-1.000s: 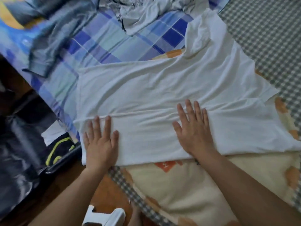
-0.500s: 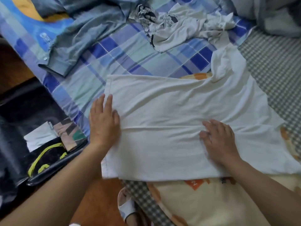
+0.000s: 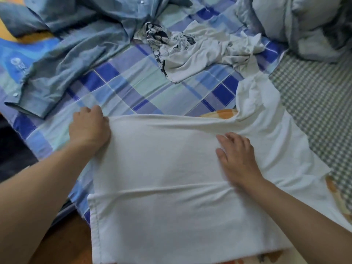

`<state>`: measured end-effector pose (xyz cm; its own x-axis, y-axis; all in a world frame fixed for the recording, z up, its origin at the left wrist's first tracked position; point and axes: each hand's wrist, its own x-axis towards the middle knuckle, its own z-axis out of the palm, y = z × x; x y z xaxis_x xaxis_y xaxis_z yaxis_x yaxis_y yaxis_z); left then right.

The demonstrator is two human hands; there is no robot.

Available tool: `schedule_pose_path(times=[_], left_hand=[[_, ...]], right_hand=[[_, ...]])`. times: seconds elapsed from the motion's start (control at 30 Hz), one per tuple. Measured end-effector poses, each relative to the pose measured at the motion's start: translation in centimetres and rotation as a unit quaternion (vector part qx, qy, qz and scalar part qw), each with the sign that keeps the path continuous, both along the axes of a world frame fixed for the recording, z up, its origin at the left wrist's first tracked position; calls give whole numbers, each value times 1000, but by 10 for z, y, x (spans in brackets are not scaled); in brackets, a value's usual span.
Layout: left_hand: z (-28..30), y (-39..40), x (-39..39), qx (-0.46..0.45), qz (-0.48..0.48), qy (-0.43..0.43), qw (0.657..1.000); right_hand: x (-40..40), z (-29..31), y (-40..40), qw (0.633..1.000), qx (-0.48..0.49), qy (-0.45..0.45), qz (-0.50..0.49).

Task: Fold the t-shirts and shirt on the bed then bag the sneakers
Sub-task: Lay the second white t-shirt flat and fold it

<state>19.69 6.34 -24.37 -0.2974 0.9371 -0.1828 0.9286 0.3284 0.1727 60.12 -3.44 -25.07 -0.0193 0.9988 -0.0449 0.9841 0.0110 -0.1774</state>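
Since half a second ago your left hand (image 3: 89, 128) has slid from lying flat on the white t-shirt (image 3: 171, 187) up to its far left corner, and its grip is now curled tight around that edge, lifting it slightly off the bed (image 3: 133, 86). Your right hand (image 3: 236, 159) has moved little; it rests on the cloth with fingers straight and spread, holding nothing, just below the raised far edge. That t-shirt lies across the near side of the bed, one crease running across it between your wrists. Beyond it a crumpled printed t-shirt (image 3: 190, 54) and a blue shirt (image 3: 76, 44) lie unfolded, well apart from both hands.
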Motion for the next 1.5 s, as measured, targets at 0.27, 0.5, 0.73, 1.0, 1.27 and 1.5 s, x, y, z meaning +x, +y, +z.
schedule_pose_path(times=[0.27, 0.5, 0.73, 1.0, 1.27, 1.5], left_hand=[[-17, 4, 6, 34, -83, -81, 993], [-1, 27, -26, -94, 200, -349, 911], [9, 12, -31, -104, 169, -504, 840], [8, 11, -44, -98, 118, -478, 865], [12, 15, -53, -147, 81, -526, 834], [13, 20, -51, -145, 60, -516, 842]], right_hand=[[62, 8, 130, 988, 59, -78, 121], [67, 13, 149, 983, 50, -16, 178], [65, -1, 108, 978, 99, -16, 185], [49, 23, 113, 974, 46, -166, 145], [34, 28, 116, 992, 0, -123, -12], [15, 27, 110, 982, 7, -187, 28]])
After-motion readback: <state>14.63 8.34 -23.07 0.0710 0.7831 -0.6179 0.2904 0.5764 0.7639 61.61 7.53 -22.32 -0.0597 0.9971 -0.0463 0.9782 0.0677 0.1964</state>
